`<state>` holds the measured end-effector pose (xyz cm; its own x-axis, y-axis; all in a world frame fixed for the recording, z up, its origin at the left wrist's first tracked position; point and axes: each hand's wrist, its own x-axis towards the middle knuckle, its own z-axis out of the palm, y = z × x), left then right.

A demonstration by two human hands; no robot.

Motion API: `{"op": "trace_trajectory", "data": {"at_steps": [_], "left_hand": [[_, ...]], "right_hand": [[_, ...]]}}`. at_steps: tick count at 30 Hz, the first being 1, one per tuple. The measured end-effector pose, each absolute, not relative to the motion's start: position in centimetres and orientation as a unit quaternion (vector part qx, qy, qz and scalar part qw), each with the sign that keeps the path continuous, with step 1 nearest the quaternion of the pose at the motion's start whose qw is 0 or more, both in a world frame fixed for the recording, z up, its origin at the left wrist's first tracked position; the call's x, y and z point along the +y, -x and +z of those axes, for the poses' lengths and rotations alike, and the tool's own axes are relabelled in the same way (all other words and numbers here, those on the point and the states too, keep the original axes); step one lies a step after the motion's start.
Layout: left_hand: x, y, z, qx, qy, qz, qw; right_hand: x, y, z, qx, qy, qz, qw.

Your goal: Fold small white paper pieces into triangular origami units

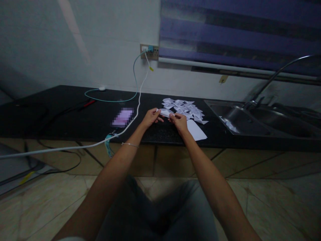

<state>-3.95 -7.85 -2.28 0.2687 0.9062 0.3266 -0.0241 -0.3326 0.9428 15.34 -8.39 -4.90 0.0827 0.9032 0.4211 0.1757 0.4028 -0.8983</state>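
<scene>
Both hands meet over the black countertop [75, 113] and share a small white folded paper [166, 112]. My left hand [150, 117] pinches its left end, and my right hand [178, 121] pinches its right end. Just behind the hands lies a pile of several small folded white paper pieces [187, 108]. A flat white sheet [197, 130] rests on the counter beside my right wrist. A thin bracelet circles my left forearm.
A phone [122, 117] lies left of my hands, with a white cable [138, 100] running up to a wall socket [149, 52]. A teal cable loops across the counter. A steel sink [240, 118] with a curved tap sits to the right. Dark cords hang at the left.
</scene>
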Motion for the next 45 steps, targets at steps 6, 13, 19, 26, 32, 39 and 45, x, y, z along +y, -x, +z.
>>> {"op": "trace_trajectory", "data": {"at_steps": [6,13,19,26,32,39,45], "left_hand": [[-7.3,3.8,-2.7,0.357,-0.639,0.493,0.471],[-7.4,4.0,-2.7,0.349,-0.645,0.498,0.463],[-7.4,4.1,-2.7,0.327,-0.655,0.519,0.442],[-7.8,3.7,-2.1,0.357,-0.614,0.502,0.494],[-8.7,3.7,-1.5,0.319,-0.690,0.429,0.488],[-7.5,3.7,-2.2,0.346,-0.657,0.419,0.523],[-6.8,3.9,-2.2,0.371,-0.592,0.435,0.568]], "right_hand": [[-8.5,-15.2,-4.6,-0.590,0.430,0.342,0.592],[-8.8,-14.8,-4.3,-0.562,0.424,0.372,0.605],[-8.8,-15.0,-4.5,-0.566,0.424,0.386,0.592],[-8.9,-14.6,-4.1,-0.530,0.430,0.420,0.598],[-8.6,-14.6,-4.5,-0.558,0.417,0.423,0.580],[-8.3,-14.8,-4.7,-0.592,0.420,0.371,0.579],[-7.8,-14.9,-5.2,-0.592,0.411,0.358,0.593]]}}
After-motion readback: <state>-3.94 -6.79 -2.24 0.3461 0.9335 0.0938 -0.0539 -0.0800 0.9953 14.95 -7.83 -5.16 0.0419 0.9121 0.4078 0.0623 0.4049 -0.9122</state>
